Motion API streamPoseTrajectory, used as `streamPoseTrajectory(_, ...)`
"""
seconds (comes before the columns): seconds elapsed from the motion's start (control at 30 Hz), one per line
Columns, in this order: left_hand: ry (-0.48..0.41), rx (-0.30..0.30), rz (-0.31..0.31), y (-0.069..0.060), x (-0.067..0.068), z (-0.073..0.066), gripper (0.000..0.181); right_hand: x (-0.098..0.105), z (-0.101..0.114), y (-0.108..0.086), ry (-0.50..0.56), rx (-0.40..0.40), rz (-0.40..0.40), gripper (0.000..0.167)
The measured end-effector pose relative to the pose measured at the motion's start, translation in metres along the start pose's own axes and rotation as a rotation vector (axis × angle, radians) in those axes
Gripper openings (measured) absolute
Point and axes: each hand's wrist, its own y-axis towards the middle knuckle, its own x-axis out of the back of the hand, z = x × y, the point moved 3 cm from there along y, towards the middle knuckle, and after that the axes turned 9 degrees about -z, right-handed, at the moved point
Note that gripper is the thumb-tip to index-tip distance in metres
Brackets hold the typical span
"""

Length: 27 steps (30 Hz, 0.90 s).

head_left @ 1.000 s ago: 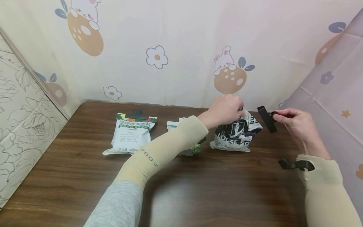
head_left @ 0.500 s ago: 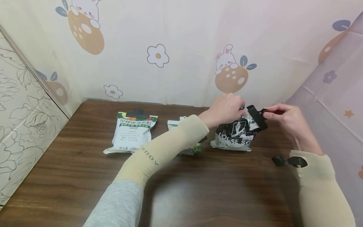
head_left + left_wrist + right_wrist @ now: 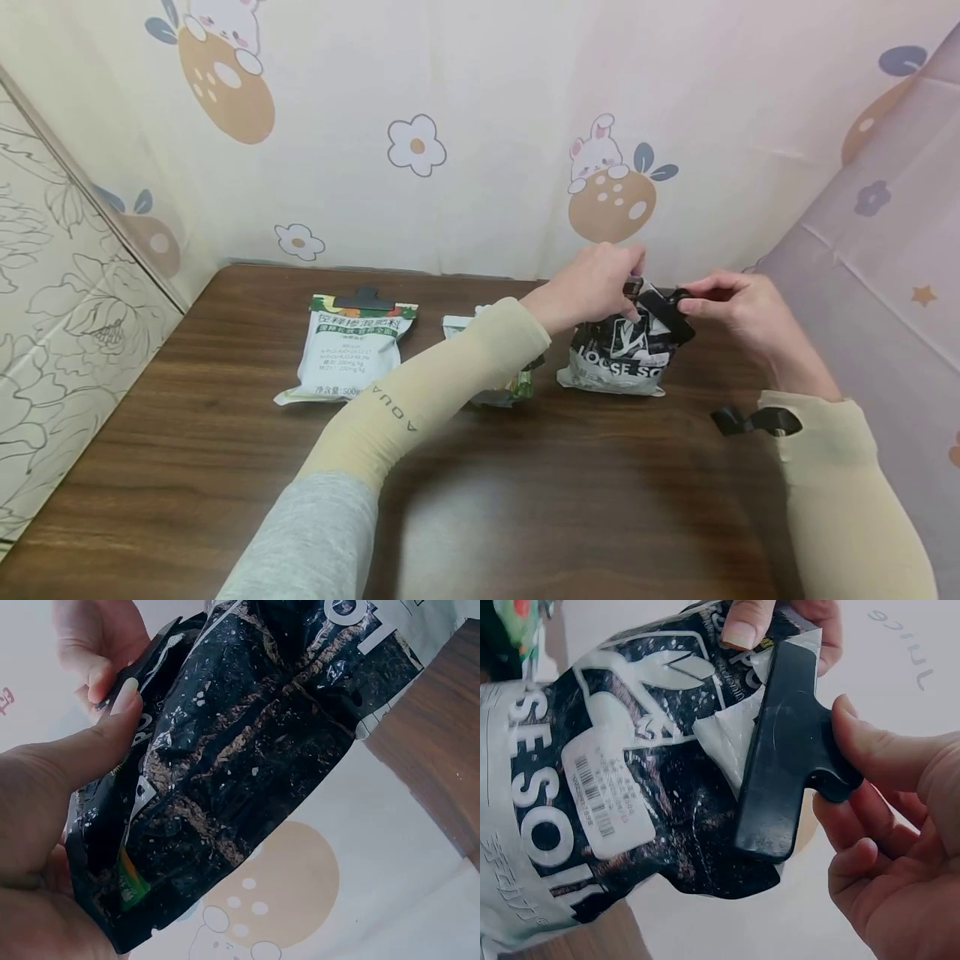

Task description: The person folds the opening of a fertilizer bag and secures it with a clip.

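A black-and-white bag of loose soil [image 3: 615, 362] stands on the table's right half. My left hand [image 3: 588, 287] grips its top edge; in the left wrist view the thumb presses on the folded black plastic. From the right, my right hand [image 3: 765, 329] pinches the lever of a wide black bag clip [image 3: 776, 754] between thumb and fingers. The clip's long bar lies over the bag's folded top corner in the right wrist view, a white flap showing beside it. Whether its jaws have closed on the plastic I cannot tell.
A white-and-green bag [image 3: 348, 358] lies at the left, a black clip [image 3: 363, 298] across its top. Between the bags, a smaller green-and-white packet [image 3: 517, 392] is partly hidden by my left forearm. A patterned curtain [image 3: 495, 192] hangs along the table's back edge.
My right hand has moved left, bringing the black clip from beside the soil bag onto its top right corner. My left hand stays at the bag's top, its fingers shifted slightly.
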Motion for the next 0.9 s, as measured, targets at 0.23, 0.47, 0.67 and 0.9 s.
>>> streamPoseTrajectory(0.23, -0.016, -0.012, 0.001, 0.000, 0.001, 0.001, 0.043, -0.002, 0.006, -0.001, -0.010, -0.011, 0.055, 0.025)
streamPoseTrajectory(0.47, 0.001, -0.021, 0.003, 0.000, 0.001, 0.001, 0.033, -0.004, 0.003, -0.004, -0.038, 0.008, 0.060, 0.025)
streamPoseTrajectory(0.67, 0.040, -0.025, -0.003, -0.002, 0.002, 0.001, 0.028, -0.006, -0.003, -0.006, -0.015, 0.032, 0.052, 0.028)
streamPoseTrajectory(0.9, 0.049, -0.017, -0.004, -0.002, 0.003, 0.001, 0.025, -0.002, -0.025, -0.013, -0.052, 0.028, 0.085, 0.033)
